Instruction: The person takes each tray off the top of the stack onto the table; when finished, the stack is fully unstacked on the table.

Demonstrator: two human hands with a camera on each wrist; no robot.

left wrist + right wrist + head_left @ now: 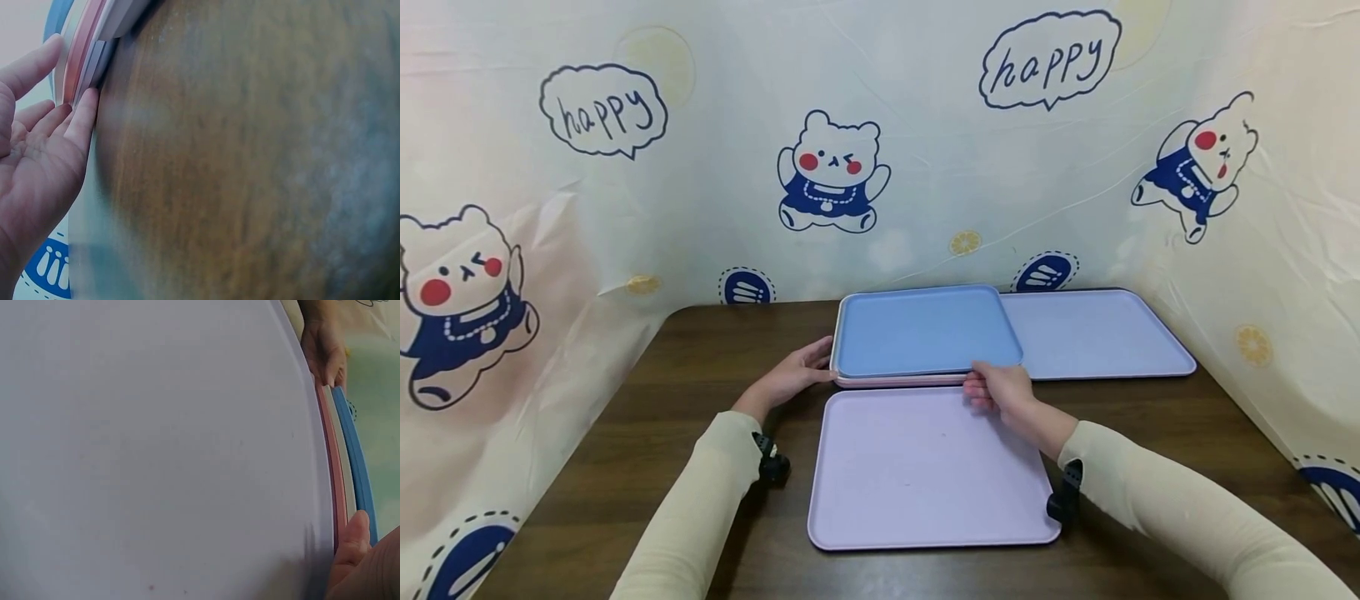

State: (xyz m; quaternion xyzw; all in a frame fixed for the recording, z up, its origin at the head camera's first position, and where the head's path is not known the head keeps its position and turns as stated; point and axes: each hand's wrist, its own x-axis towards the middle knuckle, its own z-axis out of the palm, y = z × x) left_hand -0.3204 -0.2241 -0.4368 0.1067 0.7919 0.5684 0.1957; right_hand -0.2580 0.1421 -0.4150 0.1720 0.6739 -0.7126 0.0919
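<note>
A blue tray (pixel 925 332) tops a stack at the back middle of the table, with cream and pink tray edges (pixel 331 456) showing beneath it. At the blue tray's front right edge, my right hand (pixel 1003 392) holds on with the thumb at the rim and the other fingers curled below. My left hand (pixel 792 375) rests against the stack's left side; its thumb and extended fingers (pixel 81 125) touch the layered edges. In front of the stack lies a lavender tray (pixel 932 475), partly under my right forearm. The underside of the blue tray is hidden.
A pale periwinkle tray (pixel 1097 337) lies to the right of the stack, its left part hidden by the blue one. All of them lie on a dark wooden table (pixel 625 467). A printed cloth (pixel 715 192) with bears hangs behind and at both sides.
</note>
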